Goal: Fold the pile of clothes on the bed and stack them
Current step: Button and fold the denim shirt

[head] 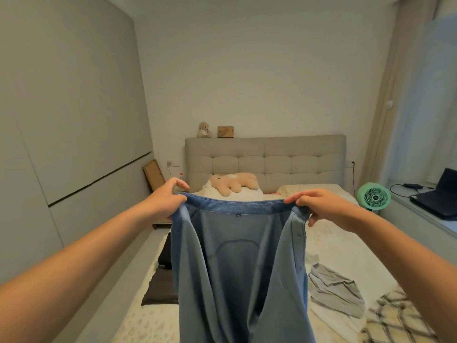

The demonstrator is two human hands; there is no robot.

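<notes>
A blue denim shirt [237, 263] hangs open in the air over the bed [346, 246], its collar band stretched level between my hands. My left hand [168, 198] grips the left end of the collar, and my right hand [319, 206] pinches the right end by the button placket. The shirt's lower part runs out of the frame at the bottom. On the bed to the right lie a crumpled grey garment [333, 290] and a plaid garment [395, 320]. A dark folded garment [162, 288] lies on the bed's left side, partly hidden by the shirt.
A plush toy [233, 183] rests on pillows at the padded headboard [264, 157]. A green fan [374, 196] stands right of the bed, beside a ledge holding a laptop [437, 199]. Wardrobe panels [61, 144] line the left wall.
</notes>
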